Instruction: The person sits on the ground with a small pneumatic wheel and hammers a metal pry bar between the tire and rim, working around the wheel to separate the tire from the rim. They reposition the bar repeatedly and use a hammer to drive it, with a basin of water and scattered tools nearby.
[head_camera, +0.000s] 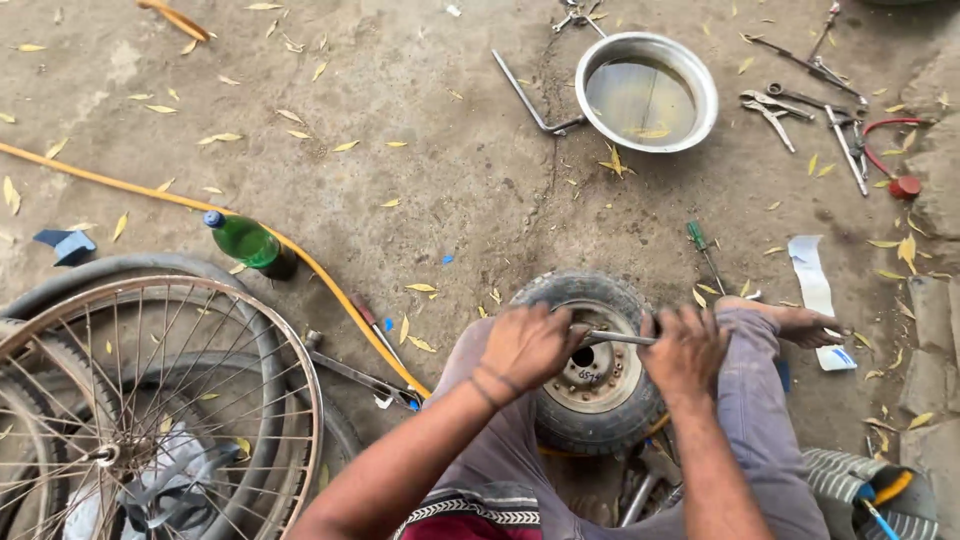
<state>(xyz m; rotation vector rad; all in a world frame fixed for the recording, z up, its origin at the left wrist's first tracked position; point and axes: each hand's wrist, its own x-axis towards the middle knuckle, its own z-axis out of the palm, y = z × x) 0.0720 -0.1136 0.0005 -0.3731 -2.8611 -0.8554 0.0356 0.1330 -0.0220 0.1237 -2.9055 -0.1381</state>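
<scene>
Both my hands grip a metal bar across a small wheel.
My left hand and right hand have fingers curled tight round the metal bar, which lies left-right over the small wheel.

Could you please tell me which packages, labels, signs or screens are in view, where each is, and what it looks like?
Green bottle: lying on the ground left of the small wheel, blue cap, no label visible.
White paper strip: flat on the ground right of the foot, long, white with blue marks.
No signs or screens.

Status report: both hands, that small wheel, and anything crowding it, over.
Left hand and right hand both gripping a metal bar across the small wheel. Wheel held between the knees. Yellow hose lies alongside.
</scene>
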